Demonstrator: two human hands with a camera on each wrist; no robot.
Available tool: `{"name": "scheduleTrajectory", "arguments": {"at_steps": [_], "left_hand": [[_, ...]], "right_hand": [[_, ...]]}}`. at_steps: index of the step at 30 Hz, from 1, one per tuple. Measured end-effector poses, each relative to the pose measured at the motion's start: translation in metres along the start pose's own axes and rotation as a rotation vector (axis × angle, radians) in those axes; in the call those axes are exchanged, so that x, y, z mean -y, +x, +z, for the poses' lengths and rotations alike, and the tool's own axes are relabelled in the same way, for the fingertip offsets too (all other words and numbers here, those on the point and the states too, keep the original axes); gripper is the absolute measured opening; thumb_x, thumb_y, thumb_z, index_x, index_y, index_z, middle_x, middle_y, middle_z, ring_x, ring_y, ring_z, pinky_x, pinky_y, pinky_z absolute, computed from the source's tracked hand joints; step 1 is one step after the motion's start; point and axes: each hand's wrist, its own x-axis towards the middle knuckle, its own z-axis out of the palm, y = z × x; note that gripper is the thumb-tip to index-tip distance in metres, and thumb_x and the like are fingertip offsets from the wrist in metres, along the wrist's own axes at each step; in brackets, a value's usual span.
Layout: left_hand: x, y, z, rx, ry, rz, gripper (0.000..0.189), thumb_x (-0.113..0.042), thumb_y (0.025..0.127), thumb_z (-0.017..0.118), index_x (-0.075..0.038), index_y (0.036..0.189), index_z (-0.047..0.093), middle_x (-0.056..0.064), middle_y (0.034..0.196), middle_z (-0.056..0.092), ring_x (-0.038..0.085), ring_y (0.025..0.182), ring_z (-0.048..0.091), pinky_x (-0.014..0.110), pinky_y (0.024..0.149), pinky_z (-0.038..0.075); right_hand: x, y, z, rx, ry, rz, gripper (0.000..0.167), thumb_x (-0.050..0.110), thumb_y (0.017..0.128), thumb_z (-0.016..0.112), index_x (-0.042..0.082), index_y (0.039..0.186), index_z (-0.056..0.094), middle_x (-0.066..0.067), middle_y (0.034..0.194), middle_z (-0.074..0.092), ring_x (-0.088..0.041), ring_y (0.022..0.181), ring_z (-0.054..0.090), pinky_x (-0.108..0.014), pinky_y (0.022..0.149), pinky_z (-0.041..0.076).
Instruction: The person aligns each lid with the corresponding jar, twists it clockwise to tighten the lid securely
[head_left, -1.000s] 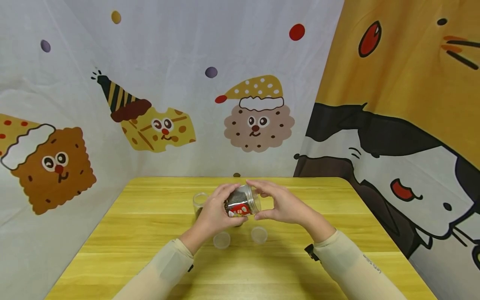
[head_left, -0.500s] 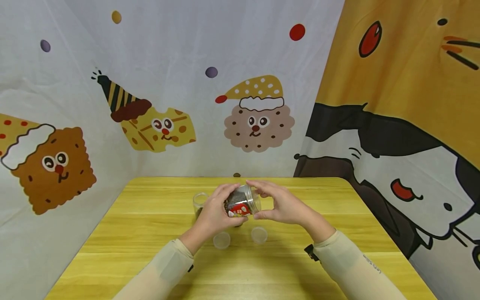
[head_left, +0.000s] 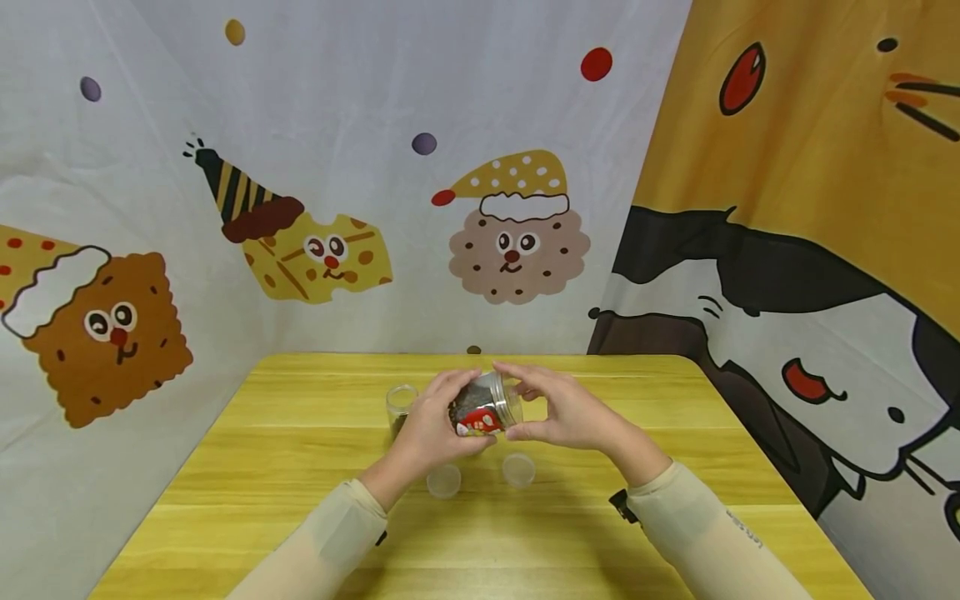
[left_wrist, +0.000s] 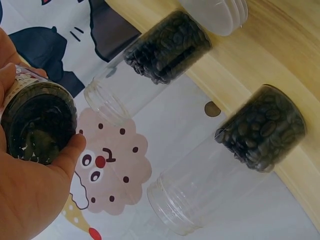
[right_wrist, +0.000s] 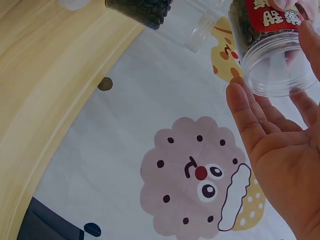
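My left hand grips a clear jar with a red label and dark contents, tilted so its threaded mouth faces right. In the left wrist view, the jar's dark base shows between the thumb and fingers. At the mouth end, my right hand holds the rim between thumb and fingers. The right wrist view shows that open threaded mouth without a lid. Two more uncapped jars, one nearer and one beyond it, stand on the table, each partly filled with coffee beans.
Two round translucent lids, one left and one right, lie on the wooden table in front of the jars. One open jar shows behind my left hand. A cartoon-print cloth hangs behind the table.
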Motion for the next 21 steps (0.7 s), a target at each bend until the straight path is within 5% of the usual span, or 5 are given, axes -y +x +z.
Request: {"name": "scheduleTrajectory", "arguments": {"at_steps": [9,21], "left_hand": [[0.0001,-0.0009,-0.0014,0.005,0.007,-0.005,0.092,-0.022,0.071,0.102,-0.015,0.152,0.058,0.011,0.147,0.061,0.028,0.124,0.067,0.043,0.095,0.063],[0.0006,-0.0009,-0.0019,0.031,-0.003,-0.019,0.092,-0.023,0.073,0.101,-0.014,0.153,0.056,0.01,0.149,0.063,0.027,0.124,0.068,0.043,0.094,0.063]], "right_hand": [[-0.0007,0.0012,0.0027,-0.023,0.017,-0.072,0.092,0.025,0.088,0.091,0.017,0.165,0.042,-0.011,0.156,0.059,-0.025,0.121,0.074,-0.045,0.102,0.062],[0.0031,0.0021,0.0014,-0.004,0.052,-0.058,0.087,0.024,0.089,0.09,0.018,0.163,0.045,-0.009,0.155,0.06,-0.025,0.122,0.072,-0.045,0.102,0.062]]}}
